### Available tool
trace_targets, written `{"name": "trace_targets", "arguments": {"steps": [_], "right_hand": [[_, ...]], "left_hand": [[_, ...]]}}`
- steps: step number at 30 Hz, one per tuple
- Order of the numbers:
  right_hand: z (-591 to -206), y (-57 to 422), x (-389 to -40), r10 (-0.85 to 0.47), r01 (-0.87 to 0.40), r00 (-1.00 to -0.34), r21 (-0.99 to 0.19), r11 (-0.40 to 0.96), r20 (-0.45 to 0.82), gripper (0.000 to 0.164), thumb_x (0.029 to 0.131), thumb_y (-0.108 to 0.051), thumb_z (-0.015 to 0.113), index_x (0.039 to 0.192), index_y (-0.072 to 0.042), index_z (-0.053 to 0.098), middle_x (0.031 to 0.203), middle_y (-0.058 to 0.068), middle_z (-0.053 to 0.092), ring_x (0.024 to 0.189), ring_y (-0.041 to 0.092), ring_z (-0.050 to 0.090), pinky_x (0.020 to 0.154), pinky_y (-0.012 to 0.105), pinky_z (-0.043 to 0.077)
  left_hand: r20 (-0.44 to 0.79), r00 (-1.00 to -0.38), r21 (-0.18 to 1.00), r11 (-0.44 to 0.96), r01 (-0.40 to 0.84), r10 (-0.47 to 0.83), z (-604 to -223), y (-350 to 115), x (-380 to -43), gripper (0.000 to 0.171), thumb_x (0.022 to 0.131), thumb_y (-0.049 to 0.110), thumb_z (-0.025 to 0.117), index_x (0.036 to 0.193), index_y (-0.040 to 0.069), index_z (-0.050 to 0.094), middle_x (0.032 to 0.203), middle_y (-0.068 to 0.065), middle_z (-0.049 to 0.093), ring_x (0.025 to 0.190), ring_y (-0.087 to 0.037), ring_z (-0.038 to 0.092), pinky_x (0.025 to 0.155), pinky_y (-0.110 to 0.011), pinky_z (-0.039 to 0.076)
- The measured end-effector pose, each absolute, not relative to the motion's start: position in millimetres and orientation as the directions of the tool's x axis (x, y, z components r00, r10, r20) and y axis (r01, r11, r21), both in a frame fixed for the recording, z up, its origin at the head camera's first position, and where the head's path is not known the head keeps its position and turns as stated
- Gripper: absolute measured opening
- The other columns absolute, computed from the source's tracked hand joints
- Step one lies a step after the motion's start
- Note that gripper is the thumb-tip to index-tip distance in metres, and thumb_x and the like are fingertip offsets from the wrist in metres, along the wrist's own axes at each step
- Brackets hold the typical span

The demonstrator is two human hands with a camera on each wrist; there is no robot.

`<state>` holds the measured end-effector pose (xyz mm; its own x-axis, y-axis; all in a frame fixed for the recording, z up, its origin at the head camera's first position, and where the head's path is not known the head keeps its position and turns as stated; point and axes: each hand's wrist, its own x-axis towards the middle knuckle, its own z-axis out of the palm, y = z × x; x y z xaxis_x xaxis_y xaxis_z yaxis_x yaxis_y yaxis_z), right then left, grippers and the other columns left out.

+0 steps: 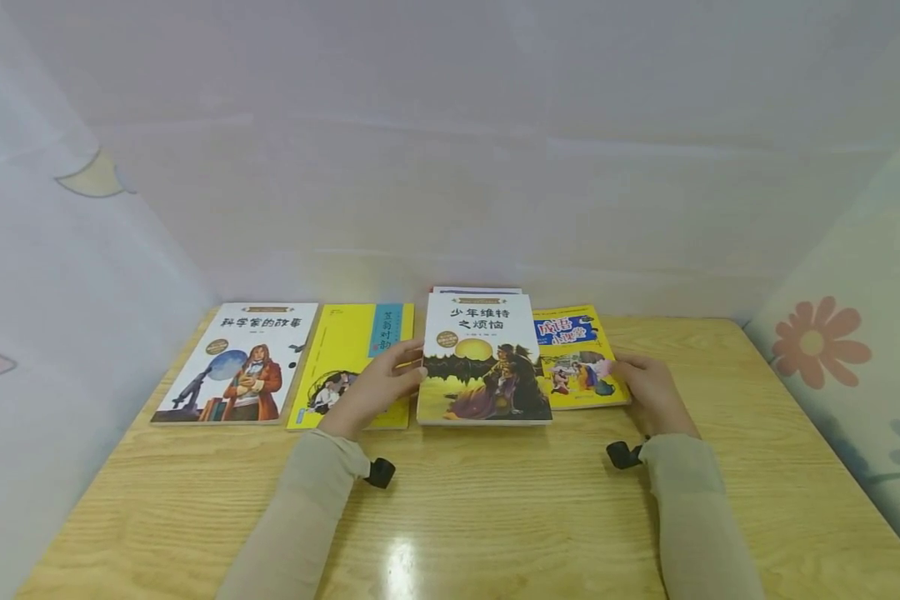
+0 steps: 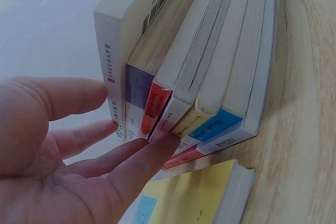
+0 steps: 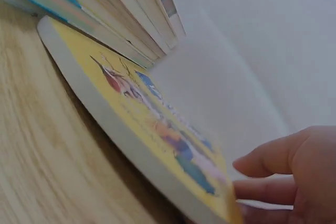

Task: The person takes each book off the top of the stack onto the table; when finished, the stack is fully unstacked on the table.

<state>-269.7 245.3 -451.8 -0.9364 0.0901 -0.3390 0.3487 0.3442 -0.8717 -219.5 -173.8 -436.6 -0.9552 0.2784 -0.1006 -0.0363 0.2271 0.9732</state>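
My left hand (image 1: 375, 385) reaches to the left side of a tall stack of books (image 1: 487, 400), whose top book has a white cover with a yellow moon. In the left wrist view its thumb touches the top book's spine and the fairly straight fingers (image 2: 131, 158) rest against the spines below. To the right of the stack, my right hand (image 1: 654, 390) pinches the outer edge of a yellow book (image 1: 581, 387). The right wrist view shows the thumb at that edge and the other fingers partly hidden behind it; the yellow book's inner end lies close against the stack.
Left of the stack lie a yellow book with a blue title strip (image 1: 315, 333) and a white-covered book with a figure in red (image 1: 191, 367). All the books are on a wooden table (image 1: 525, 517). Pale cloth walls (image 1: 487, 167) close off the back and sides.
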Motion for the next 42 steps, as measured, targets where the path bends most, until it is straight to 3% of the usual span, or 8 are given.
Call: {"name": "trace_targets", "arguments": {"steps": [4,9,16,20,24,27,36,42], "right_hand": [[-437.8,241.1,-268.3,0.126,0.318,-0.945,-0.758,0.569,-0.302,0.056,0.107,-0.034,0.045,0.150,0.002,0.045,0.154,0.026,0.042,0.134,0.040,0.043,0.110,0.054,0.042],[-421.2,236.6,-262.1,0.086,0.242,-0.963,-0.678,0.694,-0.255,0.056,0.108,-0.035,0.044,0.147,0.005,0.046,0.152,0.030,0.041,0.138,0.049,0.039,0.109,0.062,0.040],[-400.9,217.8,-247.6,0.054,0.078,-0.997,-0.696,0.713,-0.056,0.052,0.107,-0.030,0.045,0.147,0.003,0.047,0.154,0.032,0.036,0.138,0.052,0.037,0.105,0.066,0.041],[-400.1,200.9,-241.8,-0.010,-0.037,-0.999,-0.748,0.662,0.041,0.052,0.109,-0.034,0.044,0.148,0.000,0.047,0.148,0.029,0.045,0.130,0.048,0.050,0.096,0.061,0.051],[-406.6,180.2,-238.5,-0.127,-0.105,-0.991,-0.796,0.596,0.036,0.056,0.109,-0.040,0.043,0.147,0.001,0.047,0.137,0.028,0.055,0.116,0.044,0.062,0.085,0.050,0.059],[-413.3,165.2,-237.3,-0.193,-0.101,-0.981,-0.821,0.562,-0.012,0.057,0.109,-0.040,0.045,0.147,0.003,0.047,0.136,0.028,0.057,0.114,0.042,0.064,0.089,0.046,0.059],[-424.8,145.4,-235.8,-0.235,-0.084,-0.966,-0.721,0.688,-0.112,0.074,0.098,-0.051,0.063,0.148,0.001,0.048,0.143,0.022,0.055,0.125,0.041,0.056,0.099,0.053,0.052],[-426.4,145.4,-239.2,-0.221,-0.032,-0.962,-0.736,0.676,-0.161,0.081,0.093,-0.056,0.067,0.148,0.001,0.047,0.141,0.023,0.055,0.128,0.041,0.053,0.103,0.053,0.050]], "left_hand": [[-0.099,-0.955,0.973,0.230,-0.034,0.280,-437.0,-174.9,-220.1,0.062,0.105,0.020,0.057,0.160,0.013,0.029,0.160,-0.018,0.034,0.145,-0.037,0.037,0.111,-0.048,0.043],[-0.109,-0.955,0.972,0.232,-0.044,0.277,-436.3,-175.5,-220.5,0.061,0.105,0.020,0.058,0.159,0.015,0.030,0.160,-0.016,0.035,0.145,-0.035,0.038,0.111,-0.048,0.043],[-0.121,-0.952,0.971,0.232,-0.055,0.282,-436.8,-175.2,-221.4,0.061,0.105,0.022,0.058,0.160,0.016,0.030,0.160,-0.015,0.034,0.146,-0.035,0.036,0.112,-0.048,0.043],[-0.128,-0.953,0.969,0.238,-0.062,0.273,-437.4,-175.3,-221.3,0.062,0.105,0.022,0.058,0.159,0.017,0.031,0.161,-0.014,0.034,0.146,-0.035,0.037,0.111,-0.047,0.043],[-0.124,-0.954,0.969,0.242,-0.057,0.272,-437.8,-175.3,-220.7,0.061,0.105,0.021,0.057,0.159,0.015,0.030,0.160,-0.015,0.035,0.145,-0.035,0.038,0.111,-0.047,0.044],[-0.121,-0.954,0.969,0.241,-0.053,0.276,-438.3,-174.6,-220.7,0.060,0.106,0.021,0.056,0.160,0.015,0.030,0.160,-0.015,0.036,0.146,-0.035,0.037,0.111,-0.048,0.044],[-0.117,-0.951,0.970,0.237,-0.048,0.286,-437.7,-173.8,-219.5,0.061,0.105,0.021,0.057,0.160,0.015,0.030,0.160,-0.016,0.035,0.146,-0.036,0.036,0.112,-0.049,0.043],[-0.112,-0.952,0.968,0.248,-0.039,0.286,-437.9,-174.2,-221.6,0.061,0.105,0.022,0.057,0.160,0.016,0.030,0.160,-0.015,0.034,0.146,-0.036,0.036,0.113,-0.049,0.041]]}}
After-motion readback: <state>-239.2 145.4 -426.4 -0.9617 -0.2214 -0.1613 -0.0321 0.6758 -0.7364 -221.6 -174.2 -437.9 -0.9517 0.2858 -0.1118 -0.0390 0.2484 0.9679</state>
